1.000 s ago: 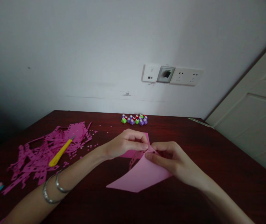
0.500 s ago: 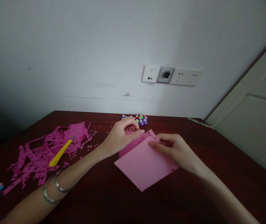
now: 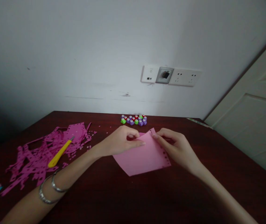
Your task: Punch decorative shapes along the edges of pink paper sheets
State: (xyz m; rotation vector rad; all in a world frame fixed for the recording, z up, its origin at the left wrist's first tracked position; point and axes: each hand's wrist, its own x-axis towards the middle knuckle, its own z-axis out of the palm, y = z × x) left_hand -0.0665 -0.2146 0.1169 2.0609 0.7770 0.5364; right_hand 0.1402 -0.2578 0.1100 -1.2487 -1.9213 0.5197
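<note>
Now, in the head view, the pink sheet (image 3: 140, 158) is at the middle of the bench (image 3: 95, 199), turned from the diamond-like pose of half a second ago, its near corner drawn farther away. The left hand (image 3: 122, 140), whose thumb was then over by the far edge, has its thumb on the sheet's face and appears to pinch the far left edge between thumb and curled fingers. The right hand (image 3: 178, 147) pinches near the far right corner, just beside a row of punched holes (image 3: 165, 155) along the right edge that shows far more fully than before. With both hands on it, the sheet seems better steadied for work at that holed corner. The yellow cutter (image 3: 59, 153) and pink scraps (image 3: 39, 155) at left lie unmoved, as do the small colourful pieces (image 3: 131, 122) beyond the hands.
</note>
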